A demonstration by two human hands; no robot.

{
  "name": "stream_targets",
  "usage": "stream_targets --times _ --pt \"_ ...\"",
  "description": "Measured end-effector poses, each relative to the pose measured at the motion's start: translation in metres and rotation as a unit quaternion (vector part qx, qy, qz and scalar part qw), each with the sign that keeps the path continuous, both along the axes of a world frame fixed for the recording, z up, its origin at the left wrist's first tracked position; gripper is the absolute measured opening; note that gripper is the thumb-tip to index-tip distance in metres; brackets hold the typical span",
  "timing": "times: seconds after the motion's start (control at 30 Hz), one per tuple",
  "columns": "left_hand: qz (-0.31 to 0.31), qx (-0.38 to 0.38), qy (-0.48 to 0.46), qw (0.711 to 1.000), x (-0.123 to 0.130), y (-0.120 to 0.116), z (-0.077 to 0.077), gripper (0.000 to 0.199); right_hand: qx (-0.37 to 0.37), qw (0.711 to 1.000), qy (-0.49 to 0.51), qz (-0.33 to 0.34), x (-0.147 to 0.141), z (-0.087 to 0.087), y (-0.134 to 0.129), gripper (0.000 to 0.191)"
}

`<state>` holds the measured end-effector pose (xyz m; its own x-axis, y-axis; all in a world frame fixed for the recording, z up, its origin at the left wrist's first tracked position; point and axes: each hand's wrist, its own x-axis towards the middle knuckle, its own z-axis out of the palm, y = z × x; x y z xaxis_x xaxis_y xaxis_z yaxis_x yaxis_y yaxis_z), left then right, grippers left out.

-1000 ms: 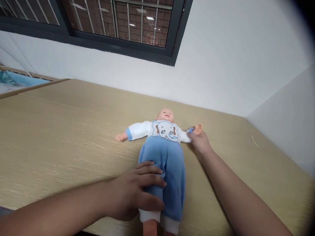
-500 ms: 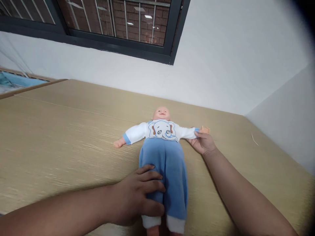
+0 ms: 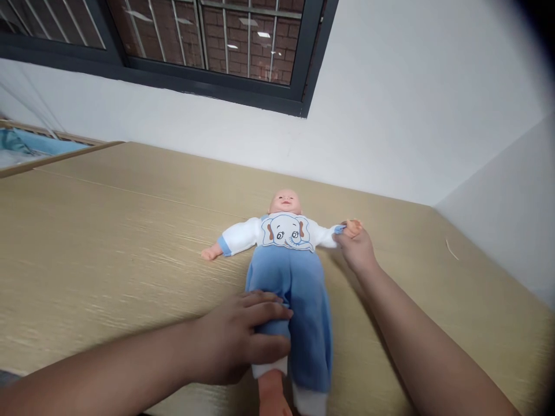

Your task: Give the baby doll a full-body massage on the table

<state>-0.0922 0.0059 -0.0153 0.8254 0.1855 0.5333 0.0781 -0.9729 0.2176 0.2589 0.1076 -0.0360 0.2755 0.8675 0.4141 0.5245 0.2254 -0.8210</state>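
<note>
A baby doll (image 3: 285,203) lies on its back, arms spread, its head toward the wall. It wears a white top with blue cuffs and an elephant face patch (image 3: 287,232), plus blue trousers (image 3: 309,312) with white hems. My left hand (image 3: 247,335) is wrapped over the trouser leg on the left, gripping it from the side; a bare foot (image 3: 272,396) shows below that hem. With its fingers closed, my right hand (image 3: 358,251) holds the doll's outstretched arm on the right, at the cuff and wrist. The underside of that grip is hidden.
The doll lies on a broad wood-grain surface (image 3: 108,248) with a seam across it. Behind stand a white wall (image 3: 368,115) and a dark-framed barred window (image 3: 217,46). A blue-lined container (image 3: 47,141) is at the far left. A thin pale strip (image 3: 451,248) lies at right.
My right hand has shifted slightly left and up along the doll's arm, and the cuff is bunched. The left trouser leg has ridden up under my left hand, showing more of the foot.
</note>
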Motion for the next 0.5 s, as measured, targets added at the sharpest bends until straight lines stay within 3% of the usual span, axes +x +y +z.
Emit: stream_targets --times 0.1,0.27,0.43,0.5 --pt "0.019 -0.009 -0.016 1.000 -0.006 0.003 0.009 0.029 -0.069 0.986 -0.142 -0.048 -0.015 0.017 -0.014 0.023" --pt "0.014 -0.040 -0.007 0.999 -0.010 0.001 0.015 0.031 -0.154 0.916 -0.367 -0.046 -0.050 0.045 -0.037 0.026" --pt "0.028 -0.071 -0.014 0.997 -0.004 0.004 0.006 0.037 -0.145 0.834 -0.532 -0.016 -0.082 0.047 -0.049 0.010" --pt "0.025 -0.105 -0.007 0.994 0.000 0.009 0.004 0.040 -0.146 0.813 -0.563 -0.004 -0.089 0.045 -0.052 0.009"
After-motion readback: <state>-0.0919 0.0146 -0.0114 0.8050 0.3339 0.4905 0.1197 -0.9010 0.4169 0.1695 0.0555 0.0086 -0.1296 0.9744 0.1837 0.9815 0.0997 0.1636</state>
